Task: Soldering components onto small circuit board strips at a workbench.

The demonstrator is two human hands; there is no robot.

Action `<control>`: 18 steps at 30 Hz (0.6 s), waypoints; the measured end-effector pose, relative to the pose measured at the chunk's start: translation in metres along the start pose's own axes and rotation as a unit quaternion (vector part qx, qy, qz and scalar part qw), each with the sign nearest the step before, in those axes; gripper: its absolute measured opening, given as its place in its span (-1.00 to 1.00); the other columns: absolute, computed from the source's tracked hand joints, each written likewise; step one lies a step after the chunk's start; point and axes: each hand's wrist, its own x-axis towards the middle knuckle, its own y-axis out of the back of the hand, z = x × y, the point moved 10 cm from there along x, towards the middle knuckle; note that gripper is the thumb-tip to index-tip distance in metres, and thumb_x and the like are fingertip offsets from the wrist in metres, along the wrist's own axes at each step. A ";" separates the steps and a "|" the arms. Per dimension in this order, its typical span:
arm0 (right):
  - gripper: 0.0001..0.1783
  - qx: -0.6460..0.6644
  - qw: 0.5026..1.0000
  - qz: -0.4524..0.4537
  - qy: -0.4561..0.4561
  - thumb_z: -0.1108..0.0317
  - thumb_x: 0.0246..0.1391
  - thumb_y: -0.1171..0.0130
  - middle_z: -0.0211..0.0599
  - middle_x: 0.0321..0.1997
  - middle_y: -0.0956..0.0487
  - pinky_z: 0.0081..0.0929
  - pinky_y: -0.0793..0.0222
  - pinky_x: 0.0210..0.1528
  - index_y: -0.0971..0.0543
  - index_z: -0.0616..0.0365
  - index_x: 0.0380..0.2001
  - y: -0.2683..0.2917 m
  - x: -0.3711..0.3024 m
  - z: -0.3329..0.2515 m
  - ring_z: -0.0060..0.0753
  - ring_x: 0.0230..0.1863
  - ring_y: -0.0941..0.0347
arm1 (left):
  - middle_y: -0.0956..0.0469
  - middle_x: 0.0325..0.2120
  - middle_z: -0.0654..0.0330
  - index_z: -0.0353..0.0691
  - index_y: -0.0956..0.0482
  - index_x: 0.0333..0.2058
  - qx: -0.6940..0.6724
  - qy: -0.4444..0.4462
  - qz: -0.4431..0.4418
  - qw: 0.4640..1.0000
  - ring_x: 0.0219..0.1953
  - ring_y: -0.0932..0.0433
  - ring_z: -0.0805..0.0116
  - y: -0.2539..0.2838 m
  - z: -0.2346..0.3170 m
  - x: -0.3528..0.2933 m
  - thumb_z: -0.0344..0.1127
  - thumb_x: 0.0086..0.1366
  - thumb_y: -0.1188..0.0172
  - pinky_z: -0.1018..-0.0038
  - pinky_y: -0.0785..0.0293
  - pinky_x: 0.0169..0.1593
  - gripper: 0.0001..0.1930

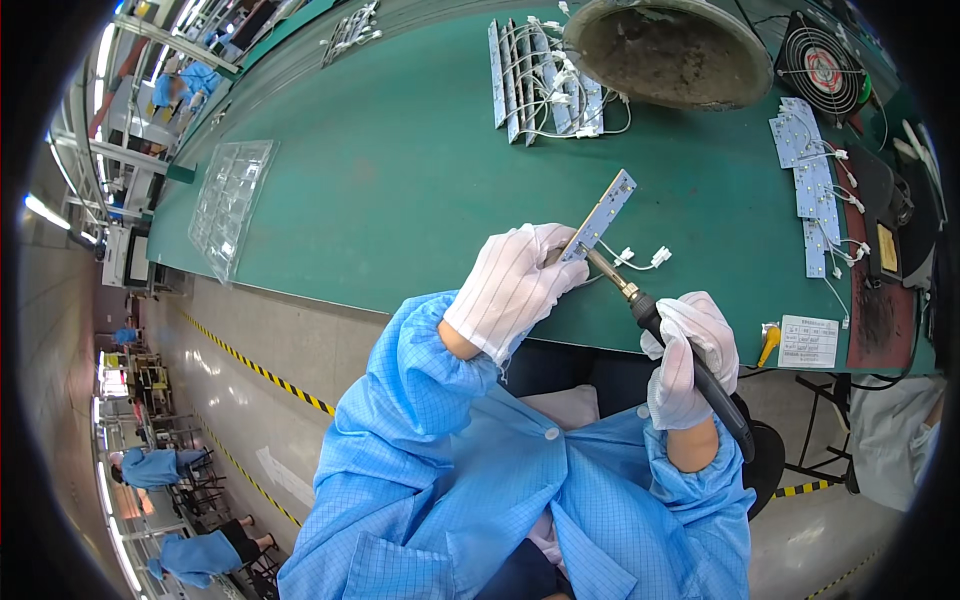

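My left hand (515, 285), in a white striped glove, grips the lower end of a narrow circuit board (605, 212) tilted up over the green bench. White wires with small connectors (660, 257) trail from the board to its right. In my gloved right hand (692, 355) is a soldering iron (645, 312) with a black handle. Its metal tip meets the board close to my left fingers, though the exact contact spot is too small to make out.
Wired boards (548, 85) lie in a group at the back, beside a wide metal hood (665, 60) and a fan (825, 68). More boards (812, 195) lie at right near a soldering stand (888, 250). A clear plastic tray (230, 205) rests at left. Co-workers sit farther off.
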 end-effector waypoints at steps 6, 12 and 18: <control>-0.74 -0.015 0.999 -0.031 0.008 0.64 -0.03 -0.01 -0.08 -0.27 -0.49 -0.44 -0.45 -0.32 -0.40 0.28 -0.20 0.004 -0.002 0.003 -0.21 -0.33 -0.48 | -0.49 -0.50 -0.11 -0.37 -0.56 -0.27 -0.042 0.048 -0.004 0.998 -0.52 -0.46 -0.01 0.004 -0.009 0.000 -0.18 0.13 -0.15 0.27 -0.39 -0.38 -0.67; -0.42 -0.097 0.992 -0.053 0.058 0.76 -0.16 -0.14 -0.09 -0.22 -0.46 -0.36 -0.51 -0.31 -0.28 0.13 -0.04 0.000 -0.005 -0.007 -0.14 -0.30 -0.51 | -0.49 -0.49 -0.15 -0.38 -0.56 -0.23 -0.071 0.021 0.017 0.997 -0.51 -0.45 -0.04 0.007 -0.009 -0.001 -0.16 0.11 -0.16 0.26 -0.39 -0.36 -0.63; -0.64 -0.115 0.990 -0.056 0.055 0.67 0.00 -0.05 -0.06 -0.23 -0.48 -0.35 -0.51 -0.30 -0.32 0.17 -0.11 -0.003 -0.005 -0.009 -0.14 -0.30 -0.51 | -0.49 -0.51 -0.16 -0.40 -0.56 -0.23 -0.066 0.010 0.022 0.998 -0.51 -0.45 -0.04 0.006 -0.009 -0.001 -0.15 0.11 -0.16 0.27 -0.39 -0.37 -0.61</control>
